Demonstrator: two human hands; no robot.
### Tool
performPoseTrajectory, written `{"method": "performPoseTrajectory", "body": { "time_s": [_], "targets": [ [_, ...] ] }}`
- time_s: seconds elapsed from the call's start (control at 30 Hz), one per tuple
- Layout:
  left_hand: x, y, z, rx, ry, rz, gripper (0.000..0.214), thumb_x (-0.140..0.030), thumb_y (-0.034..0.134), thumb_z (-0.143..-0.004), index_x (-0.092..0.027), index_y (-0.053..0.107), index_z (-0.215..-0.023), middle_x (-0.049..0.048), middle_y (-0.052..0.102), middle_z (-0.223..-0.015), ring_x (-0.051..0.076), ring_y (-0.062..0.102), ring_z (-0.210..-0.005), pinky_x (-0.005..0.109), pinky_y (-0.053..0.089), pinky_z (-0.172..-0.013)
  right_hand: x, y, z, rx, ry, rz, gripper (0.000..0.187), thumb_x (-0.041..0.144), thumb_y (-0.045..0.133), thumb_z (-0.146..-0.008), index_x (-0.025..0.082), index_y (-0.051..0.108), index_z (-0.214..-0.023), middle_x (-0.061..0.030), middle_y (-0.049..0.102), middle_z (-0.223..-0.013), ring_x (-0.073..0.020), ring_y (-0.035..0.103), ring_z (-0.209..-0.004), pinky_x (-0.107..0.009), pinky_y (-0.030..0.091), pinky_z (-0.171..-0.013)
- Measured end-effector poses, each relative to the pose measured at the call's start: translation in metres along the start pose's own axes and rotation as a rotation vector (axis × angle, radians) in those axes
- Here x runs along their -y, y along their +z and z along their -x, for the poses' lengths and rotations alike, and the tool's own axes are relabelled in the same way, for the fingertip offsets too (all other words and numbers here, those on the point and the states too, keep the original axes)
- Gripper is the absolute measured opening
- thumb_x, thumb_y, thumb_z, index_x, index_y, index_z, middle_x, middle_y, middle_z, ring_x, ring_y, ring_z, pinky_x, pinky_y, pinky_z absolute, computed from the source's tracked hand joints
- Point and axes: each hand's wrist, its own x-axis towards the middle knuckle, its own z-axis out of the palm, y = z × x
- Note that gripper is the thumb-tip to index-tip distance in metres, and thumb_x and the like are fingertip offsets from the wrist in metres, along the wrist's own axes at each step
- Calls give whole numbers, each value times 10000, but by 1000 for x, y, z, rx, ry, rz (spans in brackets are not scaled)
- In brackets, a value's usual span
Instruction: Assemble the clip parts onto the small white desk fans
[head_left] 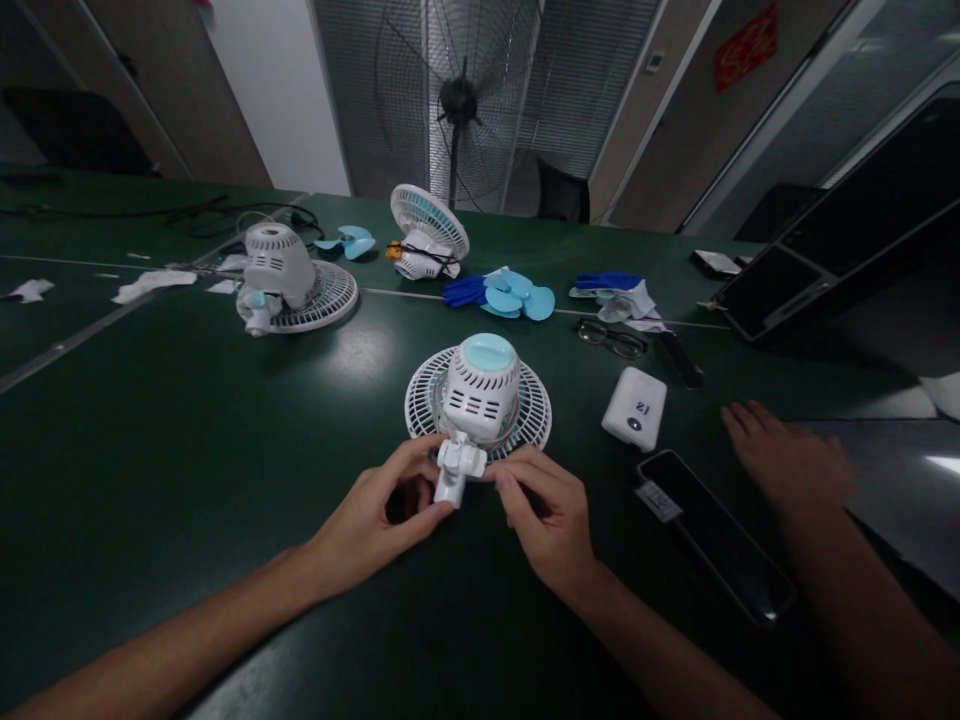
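Note:
A small white fan (480,393) with a light blue cap lies face down on its round grille in the middle of the dark green table (150,450). Its white mounting bracket (457,470) points toward me. My left hand (375,520) pinches the bracket from the left, thumb and fingers closed on it. My right hand (547,515) pinches the same bracket from the right.
Another person's hand (787,460) rests flat at the right, by a black phone (712,530) and a white power bank (635,407). Two more fans (289,280) (427,235), blue fan blades (517,297), blue gloves (604,282), glasses (611,338) and a laptop (825,270) lie farther back.

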Motion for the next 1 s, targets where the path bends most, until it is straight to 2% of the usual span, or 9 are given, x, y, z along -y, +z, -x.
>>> {"method": "performPoseTrajectory", "body": {
  "time_s": [0.13, 0.27, 0.4, 0.5, 0.6, 0.7, 0.8, 0.87, 1.0],
  "targets": [
    [-1, 1, 0, 8, -7, 11, 567, -299, 659, -968, -243, 414, -1476, 18, 724, -1003, 143, 653, -758, 275, 525, -684, 0, -1, 1, -41, 4, -16, 246, 167, 557, -1011, 230, 785, -1079, -28, 690, -894, -139, 635, -680, -296, 533, -663],
    [-1, 1, 0, -4, -5, 4, 561, -303, 649, -975, -244, 412, -1480, 24, 722, -1016, 154, 659, -782, 288, 531, -700, -2, 0, -1, -44, 56, 20, 219, 183, 577, -1004, 219, 791, -1032, -36, 690, -874, -159, 647, -705, -306, 539, -660],
    [0, 0, 0, -3, 0, -3, 570, -305, 648, -979, -249, 398, -1488, 22, 720, -1014, 152, 653, -782, 290, 536, -715, -1, -1, 1, -3, -12, 9, 235, 162, 575, -996, 230, 791, -1055, -36, 698, -876, -164, 655, -712, -313, 546, -668],
    [0, 0, 0, 11, -1, -1, 566, -302, 658, -970, -249, 413, -1477, 20, 720, -1010, 150, 653, -774, 279, 528, -692, -1, -1, 2, -30, -24, 11, 257, 151, 564, -1000, 240, 781, -1103, -38, 705, -915, -161, 664, -729, -316, 550, -688],
    [-1, 0, 0, 15, -11, 2, 564, -308, 656, -971, -249, 416, -1478, 24, 724, -1018, 156, 662, -785, 278, 525, -685, -1, -1, 1, -53, 26, 39, 223, 157, 577, -998, 226, 783, -1048, -36, 698, -889, -168, 674, -758, -315, 546, -697],
    [-2, 0, -1, 6, -17, 0, 562, -306, 647, -977, -248, 407, -1482, 24, 725, -1019, 156, 658, -792, 284, 529, -704, -1, -1, 0, -29, -5, 40, 207, 147, 591, -985, 218, 784, -997, -39, 707, -874, -179, 682, -785, -317, 539, -697],
    [-2, 0, -1, 12, -2, 11, 567, -298, 646, -976, -250, 400, -1484, 17, 723, -1006, 149, 648, -770, 281, 525, -695, 0, -1, 0, -15, -70, 24, 248, 132, 575, -986, 236, 782, -1074, -44, 731, -925, -184, 694, -825, -324, 555, -731],
    [-2, 0, -1, 22, 1, 12, 566, -298, 651, -972, -251, 405, -1480, 14, 722, -997, 150, 646, -769, 281, 521, -690, 0, -1, 0, -43, -51, 39, 260, 139, 566, -993, 240, 779, -1104, -46, 732, -931, -184, 694, -821, -326, 563, -733],
    [-2, 1, -1, 7, -5, 6, 560, -302, 649, -974, -247, 408, -1477, 20, 721, -1014, 151, 646, -785, 285, 524, -707, -1, 0, 0, -57, -14, 76, 209, 153, 589, -984, 218, 784, -1021, -47, 720, -882, -187, 688, -785, -329, 555, -698]
  ]
}}
